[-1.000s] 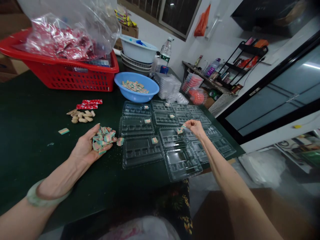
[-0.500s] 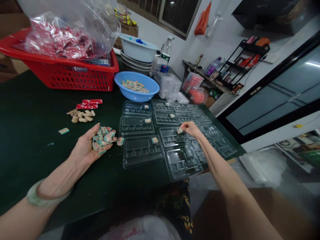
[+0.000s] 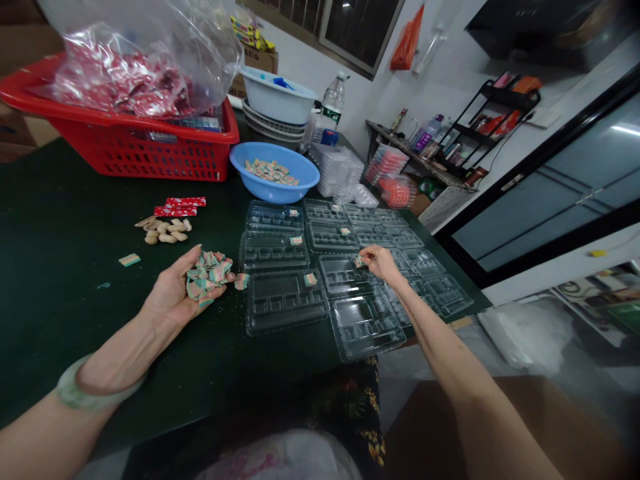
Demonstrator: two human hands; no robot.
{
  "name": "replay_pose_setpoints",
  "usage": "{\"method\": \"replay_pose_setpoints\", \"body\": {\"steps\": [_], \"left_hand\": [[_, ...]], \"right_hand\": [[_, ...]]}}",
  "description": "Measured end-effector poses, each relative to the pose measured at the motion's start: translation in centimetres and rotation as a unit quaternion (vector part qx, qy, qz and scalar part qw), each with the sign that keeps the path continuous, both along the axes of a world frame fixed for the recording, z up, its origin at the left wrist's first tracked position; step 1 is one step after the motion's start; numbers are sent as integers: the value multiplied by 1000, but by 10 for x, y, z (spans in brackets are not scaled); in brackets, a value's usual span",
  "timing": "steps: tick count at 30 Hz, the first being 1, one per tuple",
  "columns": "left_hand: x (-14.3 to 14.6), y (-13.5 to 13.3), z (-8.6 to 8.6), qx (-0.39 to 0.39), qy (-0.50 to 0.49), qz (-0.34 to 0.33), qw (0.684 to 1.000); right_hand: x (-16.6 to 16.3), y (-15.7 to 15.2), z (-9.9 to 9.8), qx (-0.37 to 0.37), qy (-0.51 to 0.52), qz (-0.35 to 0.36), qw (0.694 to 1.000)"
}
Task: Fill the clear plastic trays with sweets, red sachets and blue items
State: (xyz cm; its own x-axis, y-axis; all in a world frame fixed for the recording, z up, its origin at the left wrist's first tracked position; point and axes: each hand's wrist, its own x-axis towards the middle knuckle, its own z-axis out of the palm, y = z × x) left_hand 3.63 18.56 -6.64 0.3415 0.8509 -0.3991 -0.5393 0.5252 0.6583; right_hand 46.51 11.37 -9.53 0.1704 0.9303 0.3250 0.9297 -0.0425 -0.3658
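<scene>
My left hand (image 3: 173,290) is palm up, its fingers cupped round a heap of small striped candy pieces (image 3: 207,275) in teal, pink and cream. A loose candy piece (image 3: 241,281) is at its fingertips. Over a clear plastic compartment tray (image 3: 340,277), my right hand (image 3: 380,260) pinches one striped candy piece (image 3: 359,261) at the tray's upper right compartment. Single candy pieces lie in the upper right of several other trays, such as the near left tray (image 3: 287,313). The front tray (image 3: 367,327) shows no candy piece.
A blue basin (image 3: 275,193) of candy pieces stands behind the trays. Peanuts (image 3: 170,231), red wrapped bars (image 3: 175,211) and one candy piece (image 3: 130,259) lie left on the dark green table (image 3: 65,267). A red basket (image 3: 150,153) with bagged packets is behind them.
Hardly anything differs. My right hand stays at the same tray with the candy piece, its fingers shifted very slightly. My left hand keeps its heap, and the view has moved a touch.
</scene>
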Motion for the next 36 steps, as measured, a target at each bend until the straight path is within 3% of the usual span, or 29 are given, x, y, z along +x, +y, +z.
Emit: {"method": "replay_pose_setpoints", "body": {"steps": [6, 19, 28, 36], "left_hand": [[0, -1, 2, 31, 7, -10, 999], [-2, 2, -4, 20, -10, -14, 1000], [-2, 4, -8, 28, -36, -17, 999], [2, 0, 0, 23, -17, -17, 999]], "right_hand": [[-1, -2, 5, 9, -3, 31, 999], [6, 1, -2, 17, -2, 70, 997], [0, -3, 7, 21, 8, 68, 997], [8, 3, 21, -8, 57, 62, 996]]}}
